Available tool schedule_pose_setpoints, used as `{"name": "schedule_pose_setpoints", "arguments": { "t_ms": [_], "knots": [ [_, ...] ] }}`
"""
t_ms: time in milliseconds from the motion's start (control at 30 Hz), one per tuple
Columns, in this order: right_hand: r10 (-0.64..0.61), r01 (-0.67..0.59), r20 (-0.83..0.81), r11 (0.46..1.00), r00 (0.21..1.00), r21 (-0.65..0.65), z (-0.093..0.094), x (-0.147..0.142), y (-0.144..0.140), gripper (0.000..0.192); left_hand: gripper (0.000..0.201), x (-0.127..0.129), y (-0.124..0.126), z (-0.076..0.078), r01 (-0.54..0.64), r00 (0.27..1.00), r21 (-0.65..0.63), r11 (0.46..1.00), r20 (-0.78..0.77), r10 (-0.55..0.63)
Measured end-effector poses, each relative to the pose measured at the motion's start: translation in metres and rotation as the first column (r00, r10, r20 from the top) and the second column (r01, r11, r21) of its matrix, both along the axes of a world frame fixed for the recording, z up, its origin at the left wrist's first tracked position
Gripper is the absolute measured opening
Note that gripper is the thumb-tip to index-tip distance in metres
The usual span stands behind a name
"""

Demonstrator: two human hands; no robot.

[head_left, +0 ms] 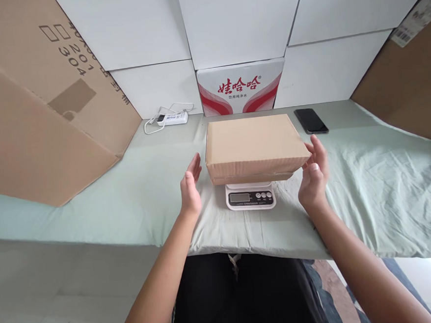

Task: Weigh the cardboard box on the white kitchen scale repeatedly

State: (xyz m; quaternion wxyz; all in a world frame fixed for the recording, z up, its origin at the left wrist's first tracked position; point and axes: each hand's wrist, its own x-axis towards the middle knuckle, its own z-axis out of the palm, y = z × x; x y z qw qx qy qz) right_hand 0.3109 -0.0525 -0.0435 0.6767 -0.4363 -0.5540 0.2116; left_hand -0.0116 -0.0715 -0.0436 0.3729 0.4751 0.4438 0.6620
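Note:
A brown cardboard box (pixel 254 139) rests on a white digital kitchen scale (pixel 251 196), covering its weighing plate. The scale's small display and several round buttons face me, and I cannot read any figure on the display. My left hand (pixel 191 185) is beside the box's left side, apart from it, fingers stretched out. At the right front corner is my right hand (pixel 314 172), fingers apart and slightly curved. Its fingertips are close to the box's right side, partly behind the corner; whether they touch it I cannot tell.
A black phone (pixel 311 121) lies behind my right hand. A white power strip (pixel 172 118) with its cord lies at the back left. Against the white tiled wall stands a white-and-red carton (pixel 242 88). Large cardboard boxes flank the green cloth (pixel 130 207), left (pixel 43 124) and right (pixel 401 77).

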Motion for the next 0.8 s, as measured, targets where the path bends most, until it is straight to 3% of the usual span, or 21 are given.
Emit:
{"name": "schedule_pose_setpoints", "arguments": {
  "t_ms": [233, 333, 633, 800],
  "knots": [
    [0.042, -0.046, 0.1, 0.998, 0.994, 0.042, -0.004, 0.002, 0.001, 0.076, 0.085, 0.006, -0.005, 0.007, 0.178, 0.982, 0.016, 0.984, -0.059, -0.177],
    [0.032, -0.042, 0.138, 0.997, 0.99, 0.07, 0.001, 0.0, 0.0, 0.078, 0.084, 0.006, -0.006, 0.009, 0.201, 0.975, -0.011, 0.98, -0.092, -0.201],
    [-0.024, 0.017, 0.173, 0.999, 0.985, 0.042, 0.014, -0.007, -0.005, 0.081, 0.085, 0.004, -0.006, 0.007, 0.151, 0.979, -0.052, 0.987, -0.13, -0.156],
    [-0.009, 0.0, 0.185, 0.999, 0.983, 0.052, 0.014, -0.007, -0.006, 0.078, 0.082, 0.003, -0.007, 0.003, 0.036, 0.991, -0.06, 0.998, -0.123, -0.043]
  ]
}}
